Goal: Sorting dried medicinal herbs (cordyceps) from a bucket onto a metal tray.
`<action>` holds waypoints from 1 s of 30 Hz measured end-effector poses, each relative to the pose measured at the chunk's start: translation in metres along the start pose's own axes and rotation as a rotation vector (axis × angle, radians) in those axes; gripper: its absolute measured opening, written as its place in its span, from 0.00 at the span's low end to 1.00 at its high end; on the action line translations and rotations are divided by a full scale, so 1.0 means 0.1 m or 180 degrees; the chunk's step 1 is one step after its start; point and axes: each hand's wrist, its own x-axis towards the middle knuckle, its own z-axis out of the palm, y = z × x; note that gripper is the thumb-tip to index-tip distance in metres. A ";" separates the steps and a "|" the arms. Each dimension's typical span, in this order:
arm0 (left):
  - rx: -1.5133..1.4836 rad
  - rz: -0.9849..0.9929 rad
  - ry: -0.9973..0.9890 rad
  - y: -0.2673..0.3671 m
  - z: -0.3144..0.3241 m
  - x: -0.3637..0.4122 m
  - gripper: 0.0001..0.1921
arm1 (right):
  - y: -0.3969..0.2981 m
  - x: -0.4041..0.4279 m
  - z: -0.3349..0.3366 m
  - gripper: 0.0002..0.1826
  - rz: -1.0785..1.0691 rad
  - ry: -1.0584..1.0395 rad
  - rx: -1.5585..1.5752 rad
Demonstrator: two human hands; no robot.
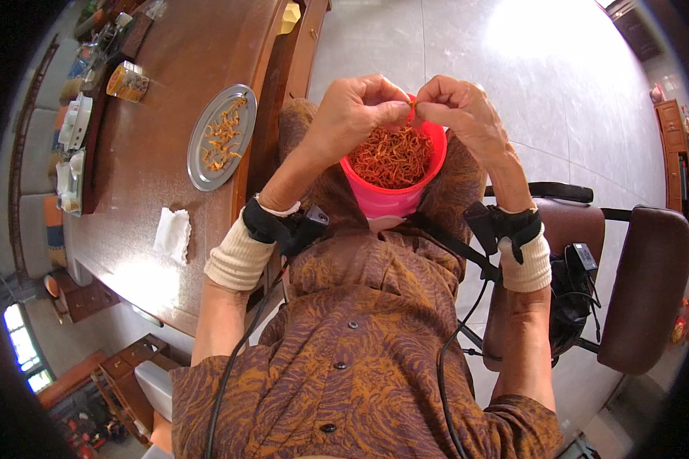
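Observation:
A pink-red plastic bucket stands between the person's knees, heaped with thin, curled, dried orange-red strands. Over its far rim, my left hand and my right hand meet fingertip to fingertip. Thumb and forefinger of each pinch a small orange strand, mostly hidden by the fingers. To the left, a round metal plate rests near the table edge. Loose yellow-orange strands lie spread across it, looking paler than those in the bucket.
The brown wooden table runs along the left side. On it are a crumpled white tissue, a clear jar and a tray of white cups. A brown padded chair at right holds a black bag with cables.

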 end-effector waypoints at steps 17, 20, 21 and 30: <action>-0.1664 -0.0576 -0.0339 -0.20 -0.02 0.08 0.04 | -0.01 0.02 -0.08 0.03 -0.0153 -0.0145 -0.0322; -0.1641 -0.0591 -0.0334 -0.19 -0.01 0.07 0.03 | 0.00 0.02 -0.08 0.02 -0.0110 -0.0145 -0.0357; -0.1626 -0.0570 -0.0334 -0.19 -0.01 0.08 0.03 | 0.00 0.03 -0.09 0.02 -0.0108 -0.0146 -0.0356; -0.1678 -0.0546 -0.0406 -0.24 -0.03 0.10 0.02 | 0.02 0.04 -0.11 0.03 -0.0064 -0.0203 -0.0271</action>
